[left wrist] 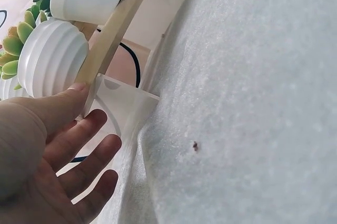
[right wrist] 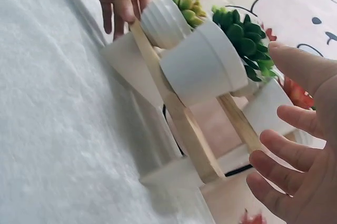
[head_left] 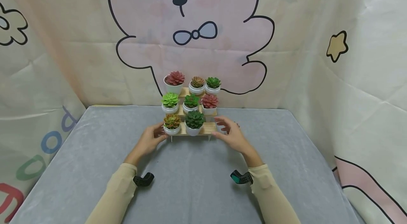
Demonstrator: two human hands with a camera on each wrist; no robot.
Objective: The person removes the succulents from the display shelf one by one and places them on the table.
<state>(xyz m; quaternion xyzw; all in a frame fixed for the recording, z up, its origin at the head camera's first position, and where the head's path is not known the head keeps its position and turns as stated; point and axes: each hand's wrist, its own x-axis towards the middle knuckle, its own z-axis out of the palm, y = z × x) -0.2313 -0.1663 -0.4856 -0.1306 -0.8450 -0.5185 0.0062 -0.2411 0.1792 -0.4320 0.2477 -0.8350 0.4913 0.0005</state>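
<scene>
A three-tier stand with wooden boards and clear side supports holds several small succulents in white pots. On its lowest board are a yellow-orange succulent at the left and a dark green one in the middle; the board's right part is bare. My left hand touches the board's left end with the thumb, its other fingers loosely extended. Beside the right end, my right hand is held with fingers spread and slightly bent, holding nothing; no contact with the board shows.
Grey cloth covers the table, with a printed curtain behind it. Part of a red succulent shows beyond my right hand. Each wrist wears a black strap device. A small dark speck lies on the cloth.
</scene>
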